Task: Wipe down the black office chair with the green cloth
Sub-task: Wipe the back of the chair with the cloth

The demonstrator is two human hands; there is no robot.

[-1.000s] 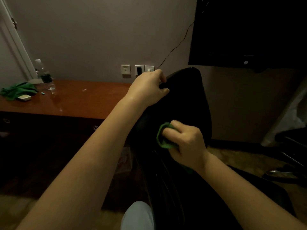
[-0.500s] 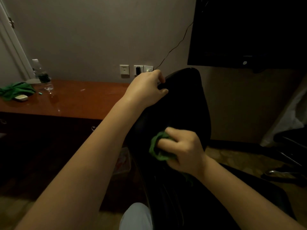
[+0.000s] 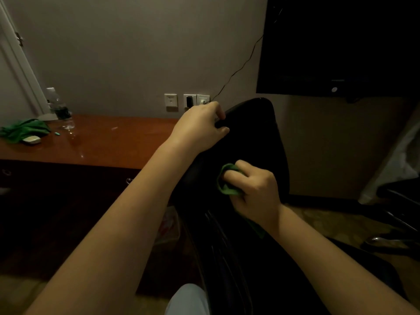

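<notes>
Since half a second ago the right hand (image 3: 254, 189) has slid the cloth (image 3: 225, 185) a little higher up the back of the chair (image 3: 256, 137); the left hand (image 3: 200, 128) is unchanged at the top edge. Right hand: fingers curled tight round the bunched green cloth, soft crumpled folds showing past the knuckles and a tail trailing below the wrist, wad pressed against the middle of the smooth black backrest. Left hand: fingers hooked over the rounded upper-left rim of the backrest, gripping it. Backrest tall with a curved top; glossy ribs catch light lower down. Left of the chair: desk (image 3: 102, 144), polished reddish wood, reflective. At its far left end a clear plastic bottle (image 3: 60, 110), a crumpled green rag (image 3: 22, 130) and a small pale flat block (image 3: 31, 139) lying against the rag. Three white square sockets (image 3: 189, 101) on the wall, with a thin black cable (image 3: 238, 71) rising beside the right one
</notes>
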